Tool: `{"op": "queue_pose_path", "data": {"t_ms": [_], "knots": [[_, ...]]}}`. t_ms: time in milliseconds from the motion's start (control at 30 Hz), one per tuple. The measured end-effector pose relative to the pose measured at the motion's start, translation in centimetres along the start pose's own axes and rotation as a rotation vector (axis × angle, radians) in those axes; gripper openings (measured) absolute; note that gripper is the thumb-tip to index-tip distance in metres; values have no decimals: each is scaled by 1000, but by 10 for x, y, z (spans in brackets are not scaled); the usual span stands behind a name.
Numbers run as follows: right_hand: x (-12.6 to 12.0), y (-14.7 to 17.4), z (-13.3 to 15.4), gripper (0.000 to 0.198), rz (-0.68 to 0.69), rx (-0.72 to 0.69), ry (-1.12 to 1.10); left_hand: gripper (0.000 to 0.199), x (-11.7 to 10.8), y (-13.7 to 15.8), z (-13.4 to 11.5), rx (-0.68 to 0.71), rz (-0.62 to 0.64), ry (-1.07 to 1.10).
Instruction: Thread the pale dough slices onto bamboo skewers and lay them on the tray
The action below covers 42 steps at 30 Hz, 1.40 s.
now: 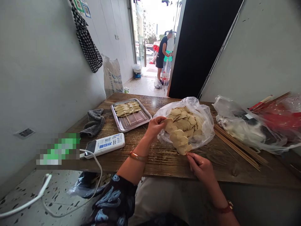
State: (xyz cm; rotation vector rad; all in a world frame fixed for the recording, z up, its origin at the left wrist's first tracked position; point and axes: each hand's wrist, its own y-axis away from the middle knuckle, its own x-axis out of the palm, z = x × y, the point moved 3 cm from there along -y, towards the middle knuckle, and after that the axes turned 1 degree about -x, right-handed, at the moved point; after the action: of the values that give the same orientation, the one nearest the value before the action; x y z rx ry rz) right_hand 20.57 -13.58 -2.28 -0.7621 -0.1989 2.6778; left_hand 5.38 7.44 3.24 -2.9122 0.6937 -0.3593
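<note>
My right hand [201, 164] pinches the lower end of a thin skewer, threaded with several pale yellow, round slices [180, 141] that look like potato. At the upper end of that row, my left hand [156, 125] is closed on another pale slice [168, 122]. Behind the skewer lies a clear plastic bag [208, 125], opened wide around a heap of similar loose slices [185, 117]. Left of the bag, a metal tray [136, 128] bears several filled skewers [127, 109] side by side. The tip of the held skewer is hidden.
Bare bamboo skewers [237, 147] lie on the wooden table [155, 164] at right, beside plastic bags [254, 125]. A white payment device [108, 145] with a cable and a grey cloth [92, 122] lie left. A person [162, 50] stands at the doorway.
</note>
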Motion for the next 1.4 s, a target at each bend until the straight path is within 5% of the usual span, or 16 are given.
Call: {"op": "queue_pose_path", "data": {"t_ms": [633, 1400], "knots": [[0, -2, 10, 35, -35, -138, 168, 24, 0, 3, -8, 56, -26, -97], [3, -5, 8, 38, -37, -138, 218, 20, 4, 2, -8, 130, 2, -331]]}}
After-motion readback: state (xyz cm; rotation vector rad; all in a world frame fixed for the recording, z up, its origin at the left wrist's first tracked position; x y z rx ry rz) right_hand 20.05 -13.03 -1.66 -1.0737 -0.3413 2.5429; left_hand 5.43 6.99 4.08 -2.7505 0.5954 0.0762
